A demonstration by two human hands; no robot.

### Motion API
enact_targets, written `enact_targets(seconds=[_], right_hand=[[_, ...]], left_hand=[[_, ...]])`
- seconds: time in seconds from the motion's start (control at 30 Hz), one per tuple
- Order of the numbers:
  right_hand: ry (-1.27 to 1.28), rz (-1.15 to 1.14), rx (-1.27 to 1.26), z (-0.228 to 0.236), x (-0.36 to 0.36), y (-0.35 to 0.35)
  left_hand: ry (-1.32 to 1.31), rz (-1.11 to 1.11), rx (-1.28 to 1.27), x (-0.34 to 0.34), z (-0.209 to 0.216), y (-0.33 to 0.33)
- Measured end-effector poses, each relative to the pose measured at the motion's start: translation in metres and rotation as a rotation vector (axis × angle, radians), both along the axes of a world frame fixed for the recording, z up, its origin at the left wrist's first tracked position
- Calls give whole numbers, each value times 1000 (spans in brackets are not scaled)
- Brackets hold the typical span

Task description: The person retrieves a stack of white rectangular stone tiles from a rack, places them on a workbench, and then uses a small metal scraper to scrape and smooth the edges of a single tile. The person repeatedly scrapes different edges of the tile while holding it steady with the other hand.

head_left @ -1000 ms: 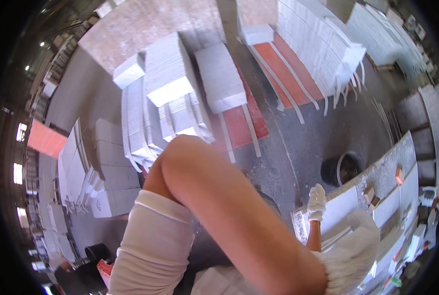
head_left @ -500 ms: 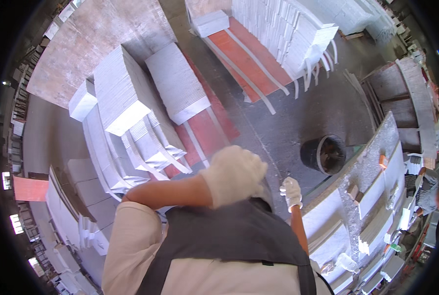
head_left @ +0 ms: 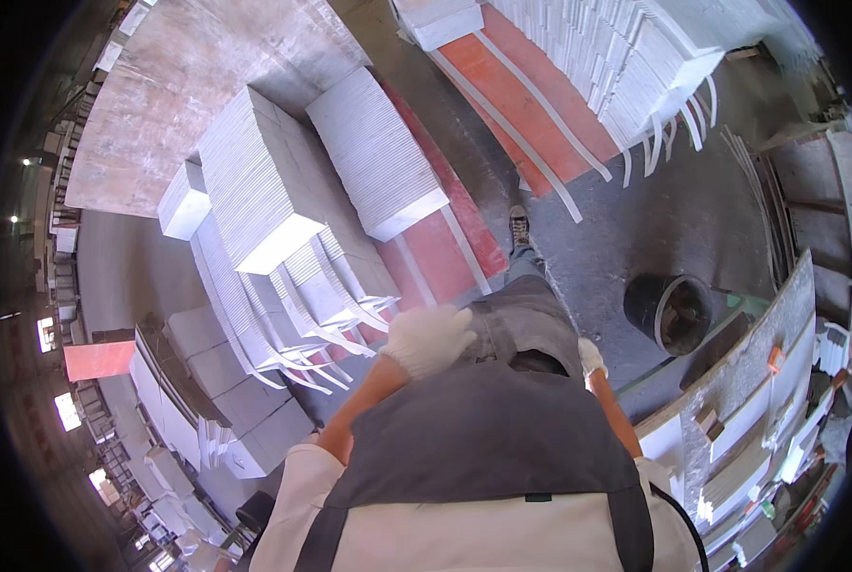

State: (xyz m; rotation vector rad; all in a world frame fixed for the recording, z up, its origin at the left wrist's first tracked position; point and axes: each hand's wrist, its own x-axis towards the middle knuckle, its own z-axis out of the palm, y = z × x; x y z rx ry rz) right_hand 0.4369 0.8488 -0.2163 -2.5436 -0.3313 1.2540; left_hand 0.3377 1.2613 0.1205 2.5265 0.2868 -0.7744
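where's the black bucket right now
In the head view the black bucket stands on the grey floor at the person's right, just beyond the gloved right hand and beside the long workbench.

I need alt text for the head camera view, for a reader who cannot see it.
Looking down, a person in a dark apron walks on a grey floor, both hands in white gloves and empty: the left hand at the waist, the right hand by the hip. Stacks of white sheets stand to the left, a black bucket to the right.

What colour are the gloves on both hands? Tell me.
White, on both the left hand and the right hand; the head view, the only one, shows it.
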Motion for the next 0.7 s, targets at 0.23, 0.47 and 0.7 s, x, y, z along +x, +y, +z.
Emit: enact_targets(seconds=[0.23,0.47,0.7], right_hand=[[-394,722,148,-26,214,113],[135,-229,718,7,412,192],[254,-120,793,-39,488,196]], left_hand=[[-94,153,41,132,-12,42],[-90,152,-38,284,10,81],[-175,201,103,342,6,122]])
